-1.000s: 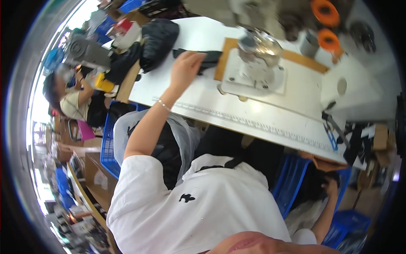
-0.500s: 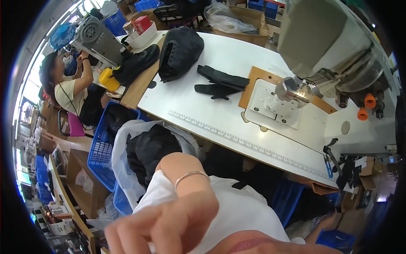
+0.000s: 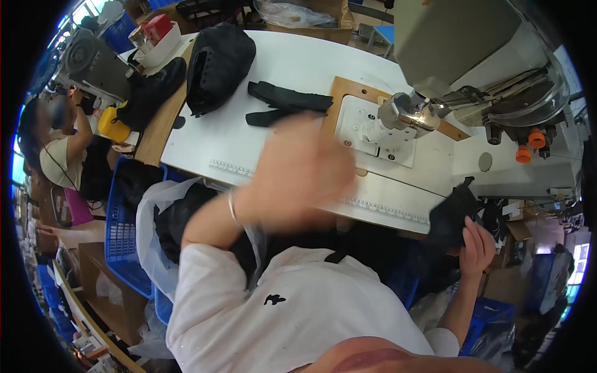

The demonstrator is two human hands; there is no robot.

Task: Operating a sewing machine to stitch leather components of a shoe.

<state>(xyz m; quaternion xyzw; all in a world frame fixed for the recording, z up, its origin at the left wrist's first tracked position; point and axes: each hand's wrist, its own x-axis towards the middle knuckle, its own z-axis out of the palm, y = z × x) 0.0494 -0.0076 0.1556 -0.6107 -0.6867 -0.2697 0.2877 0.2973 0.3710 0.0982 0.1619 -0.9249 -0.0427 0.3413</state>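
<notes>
My left hand (image 3: 298, 177) hovers over the front of the white sewing table (image 3: 298, 53), smeared by motion, so its fingers cannot be made out. Just behind it lie black fabric strips (image 3: 289, 99), partly covered by the hand. Off the table's front right corner, my right hand (image 3: 477, 250) is closed on a black fabric piece (image 3: 453, 216) hanging beside the edge. The sewing machine (image 3: 410, 118) stands at the right, its metal head above a pale plate (image 3: 348, 118). A black boot upper (image 3: 222, 65) sits at the back left.
A ruler strip (image 3: 392, 210) runs along the table's front edge. At left are a blue basket (image 3: 121, 233), a plastic bag (image 3: 149, 214) with black pieces, a black boot (image 3: 155, 93), a yellow cup-like piece (image 3: 113, 126) and a seated person (image 3: 62, 149).
My left hand has swung up from near my chest to over the table. My right hand, out of sight before, now shows at the right with a black fabric piece. The whole view has shifted.
</notes>
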